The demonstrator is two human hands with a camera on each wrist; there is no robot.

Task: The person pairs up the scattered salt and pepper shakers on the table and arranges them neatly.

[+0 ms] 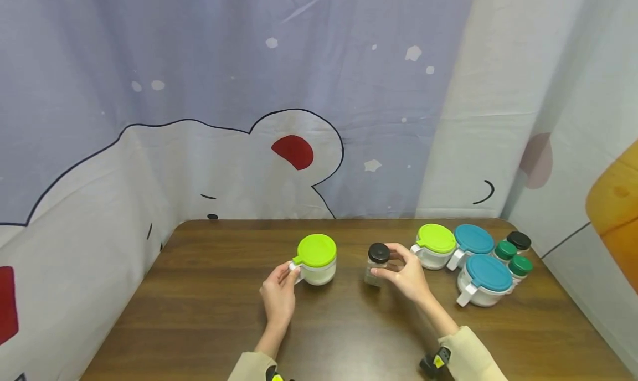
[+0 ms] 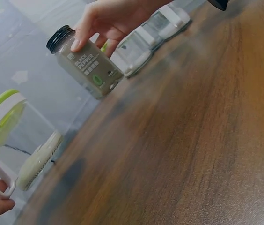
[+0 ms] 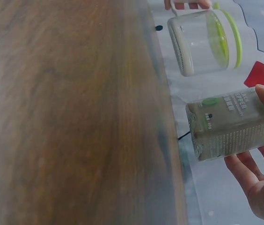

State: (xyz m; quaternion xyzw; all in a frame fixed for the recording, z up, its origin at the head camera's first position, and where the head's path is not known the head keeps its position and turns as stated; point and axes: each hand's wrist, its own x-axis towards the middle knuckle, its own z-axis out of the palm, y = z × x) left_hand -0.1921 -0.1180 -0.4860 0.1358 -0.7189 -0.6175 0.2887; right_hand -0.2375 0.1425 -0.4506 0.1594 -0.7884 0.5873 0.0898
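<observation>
My left hand grips the white handle of a clear seasoning jar with a lime-green lid. White contents cover the bottom of that jar, as the left wrist view shows. To its right, my right hand holds a black pepper bottle with a black screw lid, thumb on one side and fingers on the other. Grey-brown powder fills the bottle, and its label reads "black pepper". Both containers are held upright above the table, side by side with a gap between them.
On the right of the wooden table stand another green-lidded jar, two blue-lidded jars, two green-capped bottles and a black-capped bottle. A printed curtain hangs behind the table's far edge.
</observation>
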